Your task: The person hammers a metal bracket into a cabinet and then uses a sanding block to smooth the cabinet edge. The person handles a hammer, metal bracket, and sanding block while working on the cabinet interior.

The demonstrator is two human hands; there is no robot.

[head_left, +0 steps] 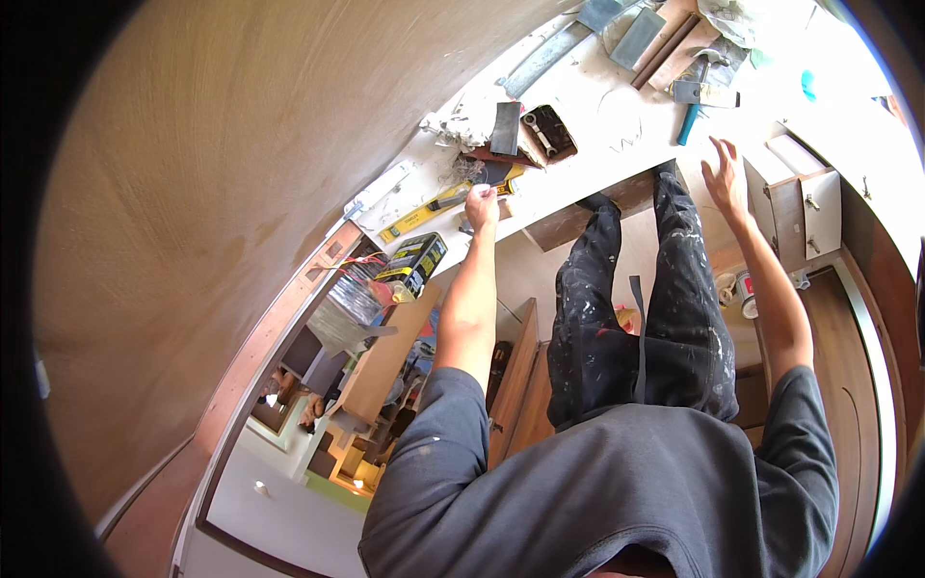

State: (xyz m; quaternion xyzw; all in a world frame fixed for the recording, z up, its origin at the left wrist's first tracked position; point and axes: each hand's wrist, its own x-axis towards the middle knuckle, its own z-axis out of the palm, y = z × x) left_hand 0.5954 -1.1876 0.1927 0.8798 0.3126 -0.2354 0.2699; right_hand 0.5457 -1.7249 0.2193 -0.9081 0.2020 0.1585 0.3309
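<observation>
My left hand is closed, its fingers pinched together over the near edge of a cluttered white worktop. A small pale spot shows at its fingertips, too small to name. Just beside it lies a yellow spirit level, along with a tool in yellow and black. My right hand is off to the right with fingers spread, holding nothing. Beyond it, a tool with a teal handle lies on the worktop. An open box with a wrench inside sits between the hands, farther back.
A black and yellow container stands left of my left forearm, near loose coloured wires. Flat grey pieces and brown strips lie at the back. A brown wall rises at left; small white cabinet doors are at right.
</observation>
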